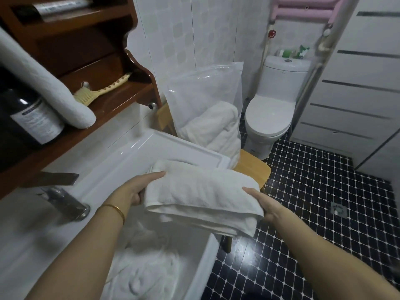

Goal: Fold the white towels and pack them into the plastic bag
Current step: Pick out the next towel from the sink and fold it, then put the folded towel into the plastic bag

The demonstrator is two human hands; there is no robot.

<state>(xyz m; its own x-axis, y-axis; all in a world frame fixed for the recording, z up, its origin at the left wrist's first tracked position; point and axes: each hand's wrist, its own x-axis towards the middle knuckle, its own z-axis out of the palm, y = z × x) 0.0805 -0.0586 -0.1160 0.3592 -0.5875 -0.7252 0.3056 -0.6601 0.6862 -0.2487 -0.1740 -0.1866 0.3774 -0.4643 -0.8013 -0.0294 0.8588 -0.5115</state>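
Fingers (154, 176) of your left hand (138, 188) and right hand (263, 203) are pinching the ends of the folded towel (201, 191). You are holding it short of the plastic bag (205, 94) at twelve o'clock; be squeezing its layers flat.

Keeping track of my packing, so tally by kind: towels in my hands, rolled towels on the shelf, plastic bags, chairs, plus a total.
Folded towel, held by left hand and right hand: 1
Rolled towel on the shelf: 1
Plastic bag: 1
Chair: 1
Total: 4
Not counted: towels in the bag and sink, too bunched to tell.
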